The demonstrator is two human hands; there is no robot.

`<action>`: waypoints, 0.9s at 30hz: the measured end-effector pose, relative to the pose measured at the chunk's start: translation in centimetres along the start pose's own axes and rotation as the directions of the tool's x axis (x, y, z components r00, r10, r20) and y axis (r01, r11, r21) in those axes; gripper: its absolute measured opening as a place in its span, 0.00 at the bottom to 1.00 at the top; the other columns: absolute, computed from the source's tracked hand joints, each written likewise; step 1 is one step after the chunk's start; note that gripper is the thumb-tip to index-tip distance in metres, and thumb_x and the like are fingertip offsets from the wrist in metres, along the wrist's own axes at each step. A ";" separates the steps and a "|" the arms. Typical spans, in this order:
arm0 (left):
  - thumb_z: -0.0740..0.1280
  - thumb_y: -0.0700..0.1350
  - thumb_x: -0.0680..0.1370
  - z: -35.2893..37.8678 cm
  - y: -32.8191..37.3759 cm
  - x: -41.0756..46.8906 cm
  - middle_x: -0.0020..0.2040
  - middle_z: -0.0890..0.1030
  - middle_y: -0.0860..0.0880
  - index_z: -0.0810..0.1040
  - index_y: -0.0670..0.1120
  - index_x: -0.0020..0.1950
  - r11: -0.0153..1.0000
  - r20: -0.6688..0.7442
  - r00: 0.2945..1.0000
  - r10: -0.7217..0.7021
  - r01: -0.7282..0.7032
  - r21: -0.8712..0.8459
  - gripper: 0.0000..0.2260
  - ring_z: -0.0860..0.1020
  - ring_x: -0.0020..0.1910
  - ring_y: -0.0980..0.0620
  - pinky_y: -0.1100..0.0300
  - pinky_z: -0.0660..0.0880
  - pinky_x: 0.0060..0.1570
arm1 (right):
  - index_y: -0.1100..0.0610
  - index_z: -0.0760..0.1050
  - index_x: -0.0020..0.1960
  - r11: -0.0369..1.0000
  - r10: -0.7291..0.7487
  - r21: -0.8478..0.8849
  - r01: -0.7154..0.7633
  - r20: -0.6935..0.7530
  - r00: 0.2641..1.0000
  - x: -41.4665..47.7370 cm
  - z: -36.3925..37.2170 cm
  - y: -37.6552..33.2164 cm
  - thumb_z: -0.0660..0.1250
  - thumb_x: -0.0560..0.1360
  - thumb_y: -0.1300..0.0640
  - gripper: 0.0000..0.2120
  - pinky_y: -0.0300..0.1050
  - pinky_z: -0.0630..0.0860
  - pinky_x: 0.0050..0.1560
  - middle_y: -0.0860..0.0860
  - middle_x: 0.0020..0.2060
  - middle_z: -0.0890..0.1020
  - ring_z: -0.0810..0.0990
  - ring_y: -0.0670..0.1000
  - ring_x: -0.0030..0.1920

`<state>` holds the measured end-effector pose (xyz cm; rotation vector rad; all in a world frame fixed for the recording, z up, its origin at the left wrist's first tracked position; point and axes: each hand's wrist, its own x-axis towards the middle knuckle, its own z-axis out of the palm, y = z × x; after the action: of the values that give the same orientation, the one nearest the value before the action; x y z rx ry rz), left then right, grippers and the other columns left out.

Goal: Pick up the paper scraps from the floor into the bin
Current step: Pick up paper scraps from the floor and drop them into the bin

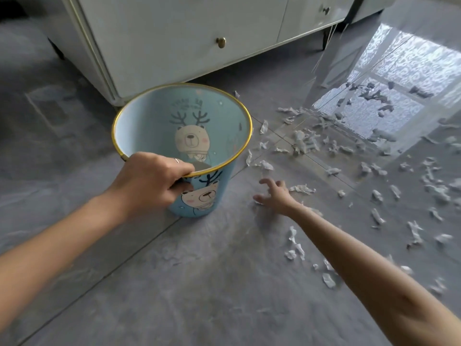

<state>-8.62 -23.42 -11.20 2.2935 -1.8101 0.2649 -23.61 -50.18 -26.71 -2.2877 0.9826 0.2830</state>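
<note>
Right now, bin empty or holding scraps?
Looks empty: the bin shows only printed blue wall inside; left hand hides some of its bottom.

Blue bear-print bin (225, 181); white scraps (301, 189)

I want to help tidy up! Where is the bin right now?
In the head view the blue bin stands left of centre, before the white cabinet; the left hand grips its rim, paper scraps lie to its right.
</note>
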 end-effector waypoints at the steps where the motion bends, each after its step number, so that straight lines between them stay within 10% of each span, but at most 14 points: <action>1: 0.59 0.53 0.69 0.1 0.1 0.1 0.26 0.75 0.52 0.77 0.47 0.34 1.000 0.000 1.000 -0.003 0.003 0.003 0.13 0.74 0.23 0.47 0.70 0.51 0.26 | 0.50 0.67 0.65 0.994 -0.026 -0.105 0.019 -0.067 0.997 -0.2 1.1 0.5 0.66 0.74 0.47 0.21 0.51 0.70 0.58 0.56 0.60 0.67 0.70 0.58 0.60; 7: 0.60 0.52 0.69 0.3 0.5 0.0 0.27 0.76 0.52 0.77 0.46 0.33 0.999 -0.022 0.999 -0.046 0.046 0.006 0.12 0.75 0.24 0.47 0.71 0.51 0.29 | 0.62 0.73 0.45 0.892 -0.367 -0.394 0.220 -0.351 0.861 -0.1 3.3 2.4 0.57 0.75 0.56 0.10 0.51 0.72 0.40 0.59 0.40 0.77 0.78 0.61 0.42; 13: 0.60 0.52 0.69 0.5 0.3 0.0 0.27 0.76 0.52 0.77 0.47 0.34 0.999 -0.034 0.999 -0.039 0.040 0.009 0.12 0.75 0.24 0.47 0.71 0.50 0.29 | 0.68 0.67 0.62 0.966 0.137 -0.125 -0.225 -0.492 0.860 2.3 1.4 4.5 0.54 0.78 0.65 0.14 0.53 0.49 0.73 0.63 0.69 0.60 0.56 0.62 0.72; 20: 0.60 0.52 0.69 0.6 0.2 0.0 0.27 0.77 0.52 0.77 0.47 0.34 0.999 -0.036 0.999 -0.032 0.032 0.017 0.12 0.75 0.25 0.47 0.71 0.50 0.30 | 0.65 0.68 0.52 0.965 -0.045 -0.255 -0.069 -0.417 0.908 2.0 0.8 3.3 0.54 0.72 0.72 0.11 0.55 0.69 0.54 0.63 0.54 0.71 0.71 0.62 0.55; 27: 0.60 0.54 0.69 0.5 0.6 -0.2 0.27 0.76 0.52 0.76 0.47 0.33 0.999 -0.042 0.998 -0.043 0.044 0.015 0.12 0.75 0.24 0.47 0.72 0.49 0.30 | 0.60 0.64 0.45 0.922 0.169 0.386 0.006 -0.417 0.893 0.1 -1.5 0.6 0.55 0.74 0.70 0.07 0.44 0.64 0.41 0.55 0.41 0.71 0.69 0.53 0.43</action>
<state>-9.21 -23.47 -11.68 2.3171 -1.7417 0.3186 -24.03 -51.43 -25.86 -1.9841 1.2382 -0.3915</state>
